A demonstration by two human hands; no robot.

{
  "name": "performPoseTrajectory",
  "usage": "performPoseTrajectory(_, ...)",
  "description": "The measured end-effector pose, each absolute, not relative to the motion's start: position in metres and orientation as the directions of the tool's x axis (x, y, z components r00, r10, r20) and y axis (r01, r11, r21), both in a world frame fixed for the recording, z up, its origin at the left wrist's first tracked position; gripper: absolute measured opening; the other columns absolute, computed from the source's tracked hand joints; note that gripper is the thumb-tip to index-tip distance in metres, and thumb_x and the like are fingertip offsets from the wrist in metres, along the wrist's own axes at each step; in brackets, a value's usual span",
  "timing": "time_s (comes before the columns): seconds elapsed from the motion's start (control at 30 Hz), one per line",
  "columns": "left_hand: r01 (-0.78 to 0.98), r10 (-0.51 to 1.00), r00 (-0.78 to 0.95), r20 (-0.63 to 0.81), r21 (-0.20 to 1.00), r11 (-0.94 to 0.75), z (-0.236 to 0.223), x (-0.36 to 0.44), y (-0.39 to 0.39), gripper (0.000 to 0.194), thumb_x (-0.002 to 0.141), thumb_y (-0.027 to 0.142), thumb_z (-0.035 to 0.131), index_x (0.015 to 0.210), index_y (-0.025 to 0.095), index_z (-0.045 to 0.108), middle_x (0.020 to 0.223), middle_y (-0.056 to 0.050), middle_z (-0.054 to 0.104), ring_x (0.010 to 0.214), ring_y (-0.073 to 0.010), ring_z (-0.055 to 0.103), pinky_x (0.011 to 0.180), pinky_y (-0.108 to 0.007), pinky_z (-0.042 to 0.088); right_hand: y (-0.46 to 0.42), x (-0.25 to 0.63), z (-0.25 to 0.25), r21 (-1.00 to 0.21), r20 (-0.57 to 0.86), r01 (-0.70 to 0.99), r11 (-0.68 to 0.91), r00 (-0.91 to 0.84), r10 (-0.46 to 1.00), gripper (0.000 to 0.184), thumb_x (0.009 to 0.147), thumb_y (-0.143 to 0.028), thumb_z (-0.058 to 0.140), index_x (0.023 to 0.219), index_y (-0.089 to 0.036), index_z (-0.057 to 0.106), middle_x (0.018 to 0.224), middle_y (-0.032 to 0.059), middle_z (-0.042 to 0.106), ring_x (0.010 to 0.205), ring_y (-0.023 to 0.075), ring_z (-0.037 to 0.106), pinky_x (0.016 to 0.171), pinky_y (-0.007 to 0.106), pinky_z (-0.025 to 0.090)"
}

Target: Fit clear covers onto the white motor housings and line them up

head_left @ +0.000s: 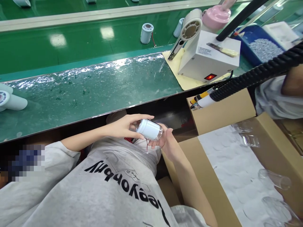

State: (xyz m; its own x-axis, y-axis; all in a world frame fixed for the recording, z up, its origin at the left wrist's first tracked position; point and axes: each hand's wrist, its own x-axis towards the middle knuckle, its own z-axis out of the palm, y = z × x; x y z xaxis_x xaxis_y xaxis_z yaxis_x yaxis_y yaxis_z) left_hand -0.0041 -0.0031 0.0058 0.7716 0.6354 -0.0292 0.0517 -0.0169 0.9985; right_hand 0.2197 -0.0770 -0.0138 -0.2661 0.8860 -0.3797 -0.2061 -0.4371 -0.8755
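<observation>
Both my hands hold one small white cylinder [149, 129] with a clear plastic sleeve over its right end, just below the front edge of the bench. My left hand [125, 126] wraps its fingers round the cylinder's left end. My right hand [165, 140] cups the sleeved end from below. Thin red and white wires [147, 146] hang from the part over my grey shirt.
An open cardboard box [236, 170] at my right holds white packing and clear plastic sleeves [274, 179]. On the bench stand a white machine with a red switch [208, 58], hair-dryer bodies [9, 99], a white spool [146, 33] and a blue tray [258, 44]. A black corrugated hose [255, 75] and another person's sleeve [276, 97] reach in from the right.
</observation>
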Motion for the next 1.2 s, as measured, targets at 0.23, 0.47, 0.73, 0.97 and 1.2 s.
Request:
performPoseTrajectory(0.23,0.019,0.6,0.791,-0.119,0.985,0.169,-0.025,0.037,0.037,0.084,0.069,0.03,0.091,0.146,0.019,0.058,0.149,-0.018,0.059,0.129,-0.0301,0.065,0.11,-0.044,0.051,-0.07,0.226,-0.049,-0.906,-0.293,-0.336,-0.257,0.061,0.954,0.053,0.078,-0.06,0.071,0.114,-0.027,0.053,0.096,0.0022,0.07,0.068,0.0182,0.068,0.06,0.033,0.058)
performPoseTrajectory(0.47,0.053,0.549,0.82,-0.16,0.977,0.206,-0.036,0.115,0.087,0.087,0.061,0.033,0.095,0.137,0.009,0.063,0.136,-0.021,0.067,0.122,-0.0313,0.067,0.111,-0.049,0.049,-0.047,0.254,-0.079,-0.865,-0.285,-0.492,-0.098,0.32,0.903,0.052,0.077,-0.07,0.065,0.099,-0.023,0.054,0.082,0.0022,0.071,0.065,0.0155,0.064,0.057,0.027,0.052)
performPoseTrajectory(0.73,0.099,0.474,0.868,-0.148,0.987,0.127,-0.035,0.144,0.105,0.079,0.06,0.034,0.095,0.13,0.01,0.066,0.135,-0.019,0.067,0.122,-0.0295,0.066,0.113,-0.05,0.047,-0.032,0.272,-0.093,-0.808,-0.287,-0.588,-0.028,0.352,0.891,0.054,0.079,-0.069,0.069,0.1,-0.021,0.062,0.08,0.003,0.074,0.062,0.0149,0.065,0.054,0.024,0.051)
performPoseTrajectory(0.97,0.112,0.474,0.869,-0.14,0.99,0.087,-0.032,0.143,0.108,0.072,0.064,0.033,0.093,0.127,0.013,0.065,0.137,-0.017,0.065,0.122,-0.029,0.066,0.11,-0.047,0.048,-0.026,0.277,-0.096,-0.785,-0.309,-0.618,-0.045,0.327,0.893,0.053,0.08,-0.071,0.069,0.092,-0.02,0.066,0.073,0.0037,0.073,0.059,0.0149,0.064,0.05,0.023,0.051)
performPoseTrajectory(1.2,0.104,0.454,0.884,-0.112,0.994,0.042,-0.025,0.146,0.108,0.068,0.064,0.033,0.092,0.123,0.014,0.064,0.135,-0.015,0.063,0.111,-0.0252,0.069,0.102,-0.043,0.052,-0.028,0.279,-0.091,-0.807,-0.289,-0.591,-0.021,0.363,0.886,0.052,0.084,-0.071,0.065,0.094,-0.019,0.064,0.069,0.0022,0.071,0.051,0.0124,0.059,0.044,0.022,0.047)
